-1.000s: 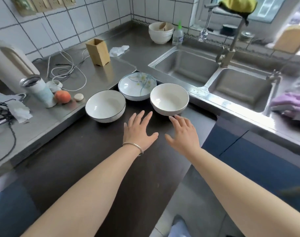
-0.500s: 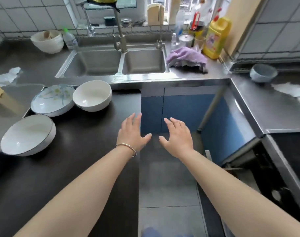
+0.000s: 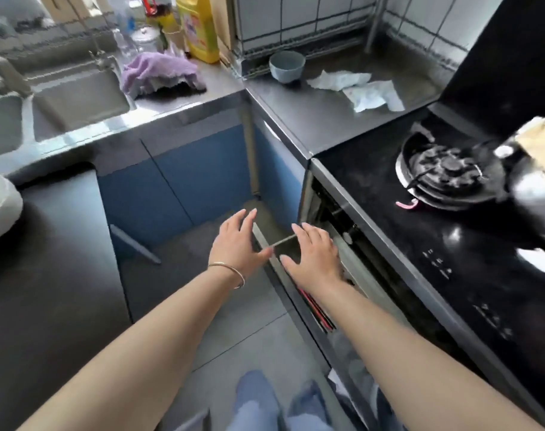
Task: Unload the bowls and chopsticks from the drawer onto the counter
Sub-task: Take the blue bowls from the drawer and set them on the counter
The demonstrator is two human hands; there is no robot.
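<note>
Both hands, left (image 3: 237, 241) and right (image 3: 311, 256), grip spread and empty, hover over the pulled-out drawer (image 3: 342, 331), likely reaching for the red chopsticks (image 3: 316, 309).

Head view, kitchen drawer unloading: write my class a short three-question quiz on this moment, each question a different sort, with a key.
1. True or false: the left hand grips a bowl.
2. Which lies beside the purple cloth? A) yellow bottle B) kettle C) plate
3. Fill in: the right hand, fingers spread, hovers over the open ____ below the stove.

Key: 1 false; 2 A; 3 drawer.
</note>
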